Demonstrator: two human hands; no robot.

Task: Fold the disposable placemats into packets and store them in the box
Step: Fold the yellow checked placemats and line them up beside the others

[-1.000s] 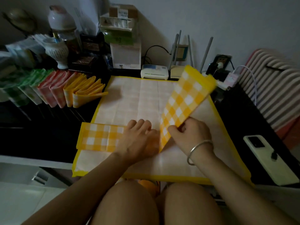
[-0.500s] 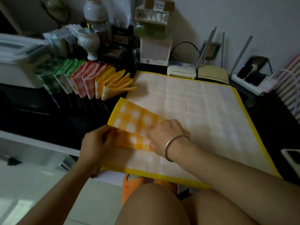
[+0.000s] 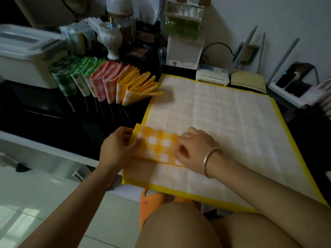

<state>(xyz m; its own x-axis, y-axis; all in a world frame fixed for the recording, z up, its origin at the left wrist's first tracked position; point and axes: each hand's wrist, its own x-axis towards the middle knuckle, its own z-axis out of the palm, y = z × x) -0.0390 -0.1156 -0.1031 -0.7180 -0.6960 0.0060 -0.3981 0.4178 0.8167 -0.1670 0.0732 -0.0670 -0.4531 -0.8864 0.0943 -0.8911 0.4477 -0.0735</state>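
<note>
While your left hand (image 3: pixel 116 151) is working: you are pinching the left end of the folded yellow checked placemat (image 3: pixel 157 145), fingers curled round its edge.
Right hand (image 3: pixel 195 149): your bent fingers are gripping the same strip's right end.
Placemat's place: it is lying on the near left corner of an unfolded placemat (image 3: pixel 232 126).
Further out: folded packets (image 3: pixel 107 83) are standing in a row beside a white lidded box (image 3: pixel 26 56).

Dark glossy tabletop (image 3: pixel 53 111), pale yellow-bordered placemat (image 3: pixel 223 122) spread flat on the right, row of folded packets (image 3: pixel 105 83) in green, pink and yellow standing just beside its far left corner, white lidded box (image 3: pixel 23 56) far left, white vase (image 3: pixel 112 42) and router (image 3: pixel 212 75) behind.
</note>
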